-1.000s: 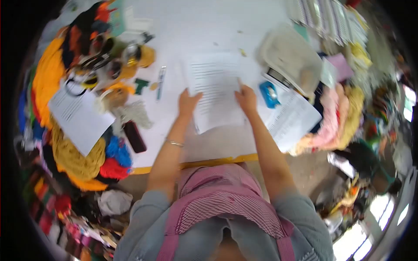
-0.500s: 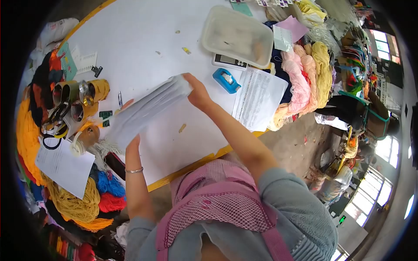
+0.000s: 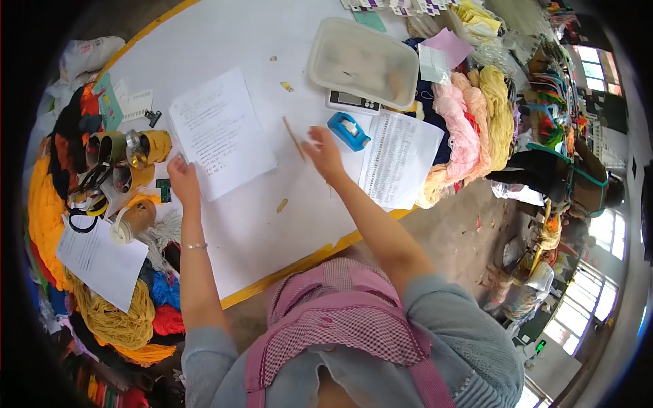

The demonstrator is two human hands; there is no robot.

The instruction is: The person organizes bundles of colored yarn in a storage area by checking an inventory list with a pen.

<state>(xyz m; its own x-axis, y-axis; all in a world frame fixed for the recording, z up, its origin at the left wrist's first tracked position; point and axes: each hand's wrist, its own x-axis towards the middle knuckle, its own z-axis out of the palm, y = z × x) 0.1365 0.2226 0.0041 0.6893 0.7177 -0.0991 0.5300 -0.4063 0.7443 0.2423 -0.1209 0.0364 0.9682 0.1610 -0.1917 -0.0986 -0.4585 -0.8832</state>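
A stack of white sheets with printed and handwritten lines (image 3: 224,129) lies flat on the white table. My left hand (image 3: 183,180) is at the stack's lower left edge, its thumb beside the paper and its bent fingers slightly apart. Over the table to the right of the stack, my right hand (image 3: 324,155) is open with its fingers apart. A thin brown stick (image 3: 292,134) lies close to its fingertips. Just beyond that hand sits a blue tape dispenser (image 3: 348,130).
To the right are a spiral notebook (image 3: 398,156), a scale (image 3: 354,102) under a translucent plastic tub (image 3: 364,64), and pink yarn skeins (image 3: 454,122). Tape rolls (image 3: 158,145), black scissors (image 3: 85,221), a printed sheet (image 3: 102,262) and colored yarn (image 3: 115,306) crowd the left side.
The sheets, held upright between both hands before, now lie flat farther up the table. My right hand has let go and moved right and down; my left hand has shifted left and up.
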